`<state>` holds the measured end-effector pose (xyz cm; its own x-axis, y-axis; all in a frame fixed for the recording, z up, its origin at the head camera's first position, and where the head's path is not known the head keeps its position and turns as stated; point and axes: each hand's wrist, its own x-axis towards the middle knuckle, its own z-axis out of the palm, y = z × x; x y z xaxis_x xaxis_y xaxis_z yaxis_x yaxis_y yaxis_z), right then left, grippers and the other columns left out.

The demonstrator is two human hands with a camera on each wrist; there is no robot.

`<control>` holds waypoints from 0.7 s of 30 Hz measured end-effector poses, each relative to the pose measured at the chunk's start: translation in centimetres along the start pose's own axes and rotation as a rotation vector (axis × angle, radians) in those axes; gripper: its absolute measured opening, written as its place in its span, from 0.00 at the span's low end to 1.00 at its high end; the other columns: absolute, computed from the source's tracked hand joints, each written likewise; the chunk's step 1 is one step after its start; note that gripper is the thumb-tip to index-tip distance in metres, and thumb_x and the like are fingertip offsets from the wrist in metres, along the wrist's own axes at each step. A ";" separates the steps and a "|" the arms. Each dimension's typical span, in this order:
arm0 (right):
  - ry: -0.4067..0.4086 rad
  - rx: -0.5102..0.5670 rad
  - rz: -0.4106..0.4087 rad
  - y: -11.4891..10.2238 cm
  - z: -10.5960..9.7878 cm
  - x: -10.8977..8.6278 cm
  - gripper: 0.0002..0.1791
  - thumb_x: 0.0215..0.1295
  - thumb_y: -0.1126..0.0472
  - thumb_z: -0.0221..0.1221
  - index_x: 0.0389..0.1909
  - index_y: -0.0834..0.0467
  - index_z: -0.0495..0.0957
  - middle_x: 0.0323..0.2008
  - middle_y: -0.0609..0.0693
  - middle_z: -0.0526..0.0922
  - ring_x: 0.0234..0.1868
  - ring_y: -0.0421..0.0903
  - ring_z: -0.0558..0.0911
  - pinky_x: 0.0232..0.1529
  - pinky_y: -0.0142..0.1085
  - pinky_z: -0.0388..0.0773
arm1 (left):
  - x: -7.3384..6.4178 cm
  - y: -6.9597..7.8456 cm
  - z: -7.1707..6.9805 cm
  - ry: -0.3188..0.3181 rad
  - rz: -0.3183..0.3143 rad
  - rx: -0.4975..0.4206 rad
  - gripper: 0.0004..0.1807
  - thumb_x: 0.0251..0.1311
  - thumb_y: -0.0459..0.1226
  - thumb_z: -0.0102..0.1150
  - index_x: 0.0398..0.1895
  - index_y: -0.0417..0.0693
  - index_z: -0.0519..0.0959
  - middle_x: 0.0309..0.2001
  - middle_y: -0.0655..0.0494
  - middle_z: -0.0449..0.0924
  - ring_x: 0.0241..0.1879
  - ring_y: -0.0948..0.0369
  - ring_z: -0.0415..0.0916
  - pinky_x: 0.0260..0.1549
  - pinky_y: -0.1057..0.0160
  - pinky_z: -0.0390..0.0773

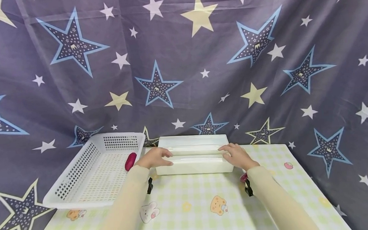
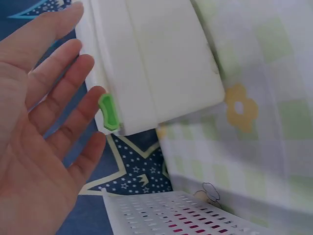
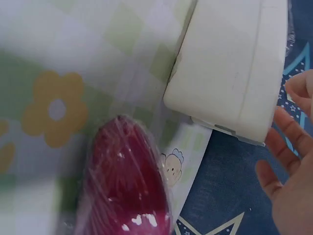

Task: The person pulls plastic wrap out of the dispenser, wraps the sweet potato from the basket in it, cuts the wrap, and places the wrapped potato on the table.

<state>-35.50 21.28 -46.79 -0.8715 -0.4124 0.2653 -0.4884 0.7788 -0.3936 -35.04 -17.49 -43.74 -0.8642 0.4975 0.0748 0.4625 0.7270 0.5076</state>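
White box (image 1: 196, 167): placed on the checked tablecloth (image 1: 188, 191), between both hands; the step in hand is judged to be work on its upper part from both ends — opening or closing cannot be told.
Left hand (image 1: 153, 157): held at the box's left end, fingers spread, nothing pinched; an even hold, matched across the box, seems called for next.
Right hand (image 1: 238, 156): held at the right end, thumb and fingers apart; whether the box is touched cannot be told.
Magenta items: one (image 1: 130, 161) is seen in the white basket (image 1: 79, 205), another (image 3: 128, 186), film-wrapped, near the right wrist.
Green latch (image 2: 109, 112): seen at the left end — beside the left fingertips.
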 end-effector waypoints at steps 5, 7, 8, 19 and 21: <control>-0.057 -0.144 -0.025 -0.4 -0.1 0.5 0.18 0.71 0.59 0.52 0.57 0.49 0.83 0.54 0.55 0.78 0.48 0.54 0.73 0.51 0.57 0.70 | -0.3 -0.1 -0.1 -0.053 -0.017 -0.011 0.16 0.60 0.37 0.70 0.49 0.39 0.85 0.47 0.49 0.86 0.53 0.46 0.79 0.55 0.49 0.77; -0.090 -0.169 -0.017 -0.4 -0.3 0.7 0.17 0.72 0.59 0.53 0.56 0.47 0.83 0.53 0.54 0.78 0.48 0.52 0.72 0.51 0.56 0.70 | -0.4 -0.3 -0.1 -0.053 -0.016 -0.014 0.14 0.61 0.36 0.68 0.48 0.39 0.86 0.46 0.50 0.87 0.53 0.47 0.79 0.55 0.50 0.77; -0.102 -0.176 -0.011 -0.5 -0.3 0.8 0.17 0.72 0.59 0.53 0.56 0.46 0.83 0.53 0.54 0.78 0.48 0.52 0.72 0.51 0.56 0.70 | -0.4 -0.4 -0.1 -0.049 -0.010 -0.013 0.13 0.61 0.36 0.68 0.47 0.39 0.86 0.45 0.51 0.87 0.52 0.48 0.80 0.54 0.50 0.78; -0.108 -0.130 0.061 -0.3 -0.3 1.5 0.07 0.72 0.54 0.59 0.39 0.48 0.86 0.44 0.47 0.83 0.44 0.50 0.73 0.50 0.54 0.70 | 0.5 -2.7 0.7 0.050 0.009 0.027 0.06 0.65 0.34 0.64 0.38 0.48 0.90 0.37 0.60 0.88 0.38 0.63 0.81 0.44 0.58 0.80; -0.081 -0.120 0.072 -0.2 -0.1 1.3 0.06 0.72 0.55 0.60 0.38 0.49 0.85 0.42 0.46 0.84 0.41 0.49 0.73 0.48 0.52 0.71 | 0.6 -2.9 0.9 0.069 0.019 0.029 0.05 0.65 0.34 0.65 0.36 0.48 0.90 0.35 0.61 0.87 0.34 0.65 0.78 0.41 0.59 0.79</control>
<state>-36.55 20.67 -46.32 -0.9071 -0.3865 0.1667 -0.4200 0.8566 -0.2997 -36.71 -18.90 -46.00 -0.8662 0.4785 0.1439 0.4839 0.7314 0.4805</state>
